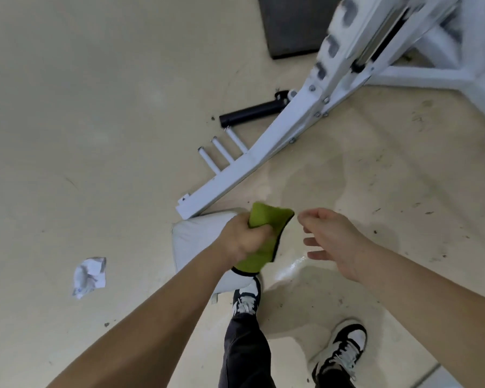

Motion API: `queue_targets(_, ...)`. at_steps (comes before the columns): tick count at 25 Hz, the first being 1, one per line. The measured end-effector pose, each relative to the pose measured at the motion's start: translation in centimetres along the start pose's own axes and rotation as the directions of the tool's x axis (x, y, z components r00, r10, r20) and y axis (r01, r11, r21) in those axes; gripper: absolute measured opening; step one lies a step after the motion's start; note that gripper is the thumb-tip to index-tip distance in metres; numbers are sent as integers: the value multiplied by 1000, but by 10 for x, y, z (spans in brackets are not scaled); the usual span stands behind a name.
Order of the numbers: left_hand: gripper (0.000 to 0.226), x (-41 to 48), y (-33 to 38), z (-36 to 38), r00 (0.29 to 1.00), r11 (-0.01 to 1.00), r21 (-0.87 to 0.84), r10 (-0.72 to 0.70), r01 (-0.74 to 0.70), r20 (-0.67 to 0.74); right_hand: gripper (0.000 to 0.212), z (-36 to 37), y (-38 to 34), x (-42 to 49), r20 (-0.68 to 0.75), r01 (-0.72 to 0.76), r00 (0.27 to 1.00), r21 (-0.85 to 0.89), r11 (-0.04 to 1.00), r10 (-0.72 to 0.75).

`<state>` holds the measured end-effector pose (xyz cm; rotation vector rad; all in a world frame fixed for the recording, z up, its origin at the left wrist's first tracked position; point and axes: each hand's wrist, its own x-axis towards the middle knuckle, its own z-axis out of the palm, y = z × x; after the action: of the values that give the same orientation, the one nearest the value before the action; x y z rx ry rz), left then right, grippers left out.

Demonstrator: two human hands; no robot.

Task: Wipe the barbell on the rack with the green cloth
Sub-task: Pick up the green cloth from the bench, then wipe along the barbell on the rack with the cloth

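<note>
My left hand [245, 238] is clenched around a green cloth [266, 217] with a dark edge, bunched above the floor in front of me. Just right of the cloth, my right hand [332, 239] hangs with fingers apart and holds nothing. The white rack [266, 148] rises from a slanted floor beam toward the upper right. A black bar sleeve [249, 112] sticks out to the left low beside the rack's upright. The rest of the barbell is out of sight.
Three white pegs [221, 149] jut from the rack's base beam. A white pad [196, 239] lies on the floor under my left hand. Crumpled paper [89, 276] lies at the left, a dark mat [291, 23] at the top. My feet [345, 348] stand on wet-looking floor.
</note>
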<state>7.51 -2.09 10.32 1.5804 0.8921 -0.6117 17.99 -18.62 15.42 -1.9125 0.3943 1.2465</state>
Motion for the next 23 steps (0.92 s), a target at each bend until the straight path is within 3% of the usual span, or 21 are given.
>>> queue_targets(3, 27, -88, 113, -5, 970, 939, -300, 212, -169, 116, 42, -49, -60, -81, 38, 21, 999, 196, 980, -29)
queue_targets(6, 35, -168, 200, -6, 927, 856, -448, 351, -260, 133, 43, -99, -111, -163, 35, 99, 992, 370, 924, -120)
queue_targets(10, 33, -240, 273, 12, 829, 759, -543, 526, -359, 188, 32, -156, -143, -253, -204, 299, 952, 443, 845, -230)
queue_targets(13, 40, -274, 315, 49, 829, 730, -563, 543, -387, 133, 29, -188, -157, -294, -313, 381, 916, 476, 793, -252)
queue_targets(16, 39, -292, 355, 88, 863, 722, -569, 503, -393, 42, 35, -223, -170, -316, -338, 471, 872, 381, 796, -354)
queue_targets(18, 31, -291, 374, 104, 875, 733, -524, 481, -433, -51, 37, -257, -180, -325, -360, 518, 812, 78, 852, -460)
queue_targets(20, 25, -285, 388, 105, 897, 795, -416, 407, -441, -172, 40, -284, -197, -329, -360, 509, 766, -165, 845, -532)
queue_targets(23, 27, -267, 408, 78, 901, 868, -321, 266, -378, -342, 33, -298, -229, -323, -328, 561, 764, -89, 823, -556)
